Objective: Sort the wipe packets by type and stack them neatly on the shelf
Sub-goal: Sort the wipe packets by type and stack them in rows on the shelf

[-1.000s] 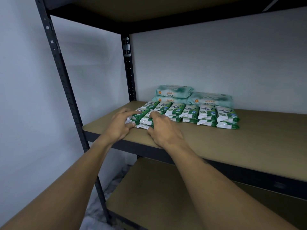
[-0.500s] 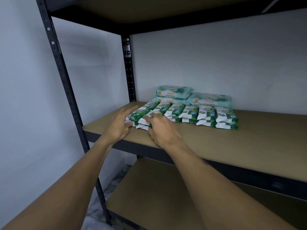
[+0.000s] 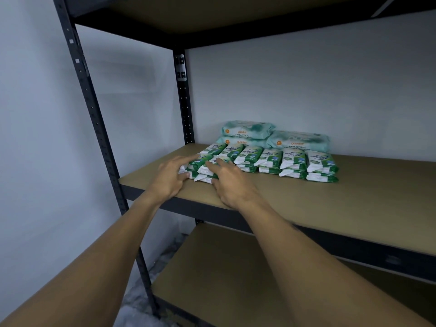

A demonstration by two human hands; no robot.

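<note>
Both hands work the 9 o'clock end of the green-and-white wipe packets (image 3: 271, 161), double-stacked in a row on the shelf (image 3: 354, 197). The fingers (image 3: 186, 159) of the left hand (image 3: 168, 179), curled over the end stack (image 3: 200, 165) a second ago, now lie straight across its top. The right hand (image 3: 230, 182) has its fingers spread apart, gripping nothing. Larger teal packs (image 3: 298, 140) sit behind at 12 o'clock. The loosened hold suggests squaring-up is nearly done.
</note>
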